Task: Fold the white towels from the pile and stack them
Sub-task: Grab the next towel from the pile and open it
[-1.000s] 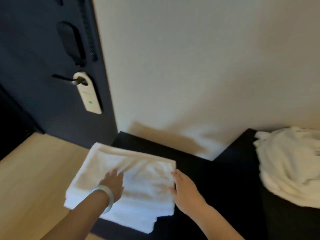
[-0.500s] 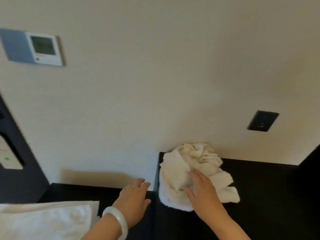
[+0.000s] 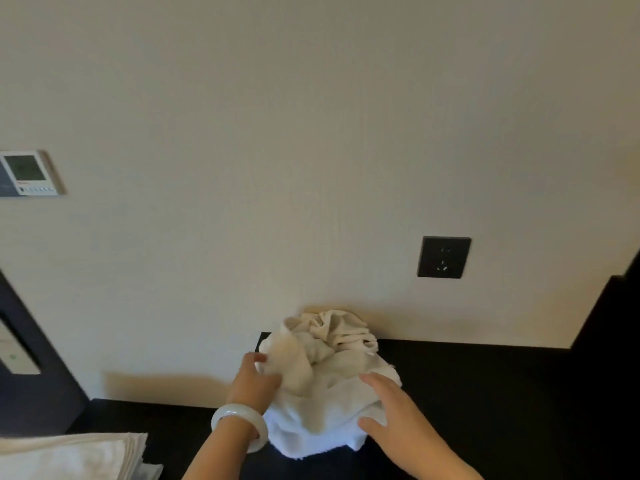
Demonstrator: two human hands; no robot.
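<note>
A crumpled pile of white towels [image 3: 329,382] lies on the dark counter [image 3: 502,403] against the wall. My left hand [image 3: 254,382], with a white bangle on its wrist, grips a fold of towel at the pile's left side. At the pile's lower right, my right hand [image 3: 388,414] lies on the cloth with its fingers spread. A stack of folded white towels [image 3: 69,455] sits at the bottom left, partly cut off by the frame edge.
A black wall socket [image 3: 444,257] is above the counter to the right. A thermostat panel [image 3: 26,173] hangs on the wall at the left. A dark door [image 3: 31,386] with a white hanger stands at far left. A dark panel rises at the right.
The view has swung right from the folded stack to the crumpled pile. Both hands left the stack; my left hand has now taken hold of the pile, and my right has slid to its lower right.
</note>
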